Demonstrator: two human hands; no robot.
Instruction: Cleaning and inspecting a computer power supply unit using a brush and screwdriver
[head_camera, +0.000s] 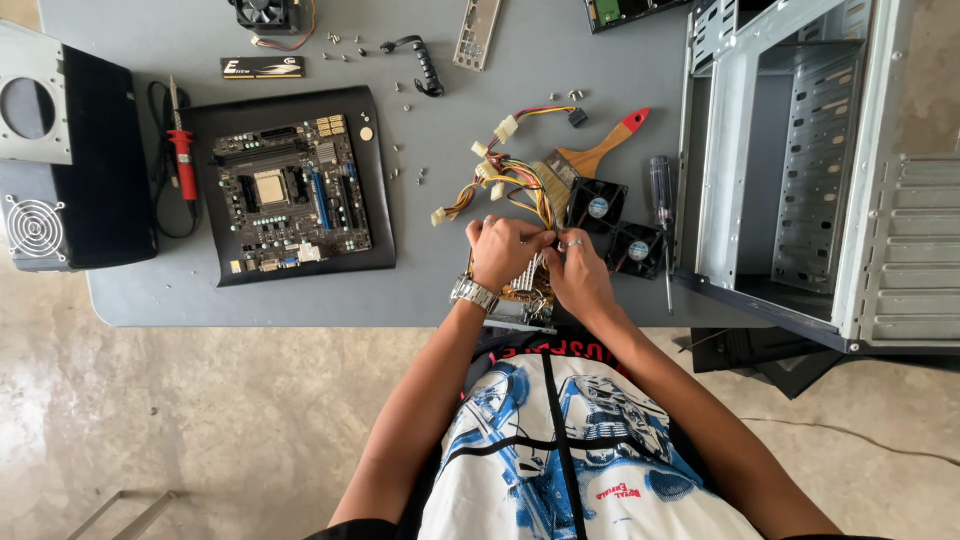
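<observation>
My left hand (503, 250), with a metal watch on its wrist, and my right hand (578, 272), with a ring, are both closed on an opened power supply unit (520, 305) at the table's near edge. Its circuit board shows between my hands. A bundle of yellow, red and black cables with white connectors (500, 175) fans out from the unit toward the table's middle. Most of the unit is hidden under my hands.
A motherboard (290, 195) lies on a black mat at left, beside a red soldering iron (182, 155). Two black fans (615, 225), a paintbrush (590, 158) and a screwdriver (662, 200) sit right of my hands. An open metal computer case (800, 170) stands at right. Loose screws are scattered about.
</observation>
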